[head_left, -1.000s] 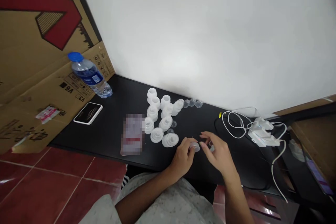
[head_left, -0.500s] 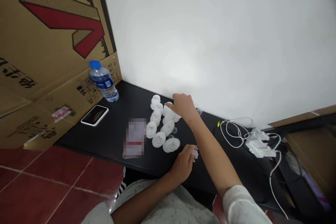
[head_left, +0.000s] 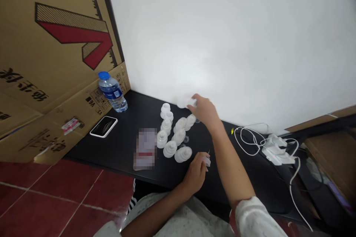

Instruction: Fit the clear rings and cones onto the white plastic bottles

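Note:
My right hand is raised near the wall, its fingers closed on a white plastic piece that blurs against the white wall. Close to the table's front edge, my left hand pinches a small translucent plastic piece, partly hidden by the fingers. Between the hands and to their left stand several squat, stepped, translucent white plastic pieces, among them a front one, a middle one and a back one. A small clear ring-like part lies among them.
A pixelated flat packet lies left of the white pieces. Farther left are a white-edged phone and a water bottle against a large cardboard box. White cables and plugs sit on the right of the black table.
My right hand has lifted a white plastic piece from the back of the group and moved it up toward the wall. My left hand stays nearly still with its piece.

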A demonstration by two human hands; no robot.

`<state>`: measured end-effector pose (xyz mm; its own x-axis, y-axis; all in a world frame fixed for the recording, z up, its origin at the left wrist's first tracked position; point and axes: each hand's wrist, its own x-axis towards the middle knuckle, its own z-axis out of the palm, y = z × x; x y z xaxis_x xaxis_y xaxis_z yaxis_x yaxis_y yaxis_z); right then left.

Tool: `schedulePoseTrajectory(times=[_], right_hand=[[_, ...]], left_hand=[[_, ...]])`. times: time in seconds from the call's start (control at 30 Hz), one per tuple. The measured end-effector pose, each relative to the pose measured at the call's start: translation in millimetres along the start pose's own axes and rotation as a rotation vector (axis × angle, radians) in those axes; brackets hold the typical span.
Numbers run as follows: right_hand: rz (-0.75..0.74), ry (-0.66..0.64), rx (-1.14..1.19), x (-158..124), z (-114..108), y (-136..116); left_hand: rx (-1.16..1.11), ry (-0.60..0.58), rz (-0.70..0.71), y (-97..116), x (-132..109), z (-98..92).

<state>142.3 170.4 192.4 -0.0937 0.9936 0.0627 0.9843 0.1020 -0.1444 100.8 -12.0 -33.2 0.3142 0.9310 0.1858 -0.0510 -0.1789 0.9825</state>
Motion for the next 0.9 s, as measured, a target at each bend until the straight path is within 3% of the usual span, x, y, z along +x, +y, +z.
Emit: schedulePoseTrajectory(times=[0.13,0.23,0.3,0.43,0.53,0.7,0.9], right_hand=[[-0.002,0.319,0.560,-63,-3,72],[0.006,0.390,0.840,-109,19,119],[0.079,0.467,1.002,-137,43,138],[0.228,0.378,1.246,-184,92,145],[0.249,0.279,1.129,-217,117,134],[0.071,0.122,0.773,-250,139,121],[-0.052,0.188,0.655,-251,160,125]], left_hand=[[-0.051,0.086,-0.019,2,0,1.0],[-0.075,0.113,-0.052,3,-1,0.9],[-0.097,0.100,-0.079,5,-2,-0.9],[-0.124,0.138,-0.097,8,0,-5.5],[-0.163,0.207,-0.103,10,3,-5.3],[-0.253,0.240,-0.053,10,4,0.0],[-0.200,0.173,-0.078,10,4,-0.8]])
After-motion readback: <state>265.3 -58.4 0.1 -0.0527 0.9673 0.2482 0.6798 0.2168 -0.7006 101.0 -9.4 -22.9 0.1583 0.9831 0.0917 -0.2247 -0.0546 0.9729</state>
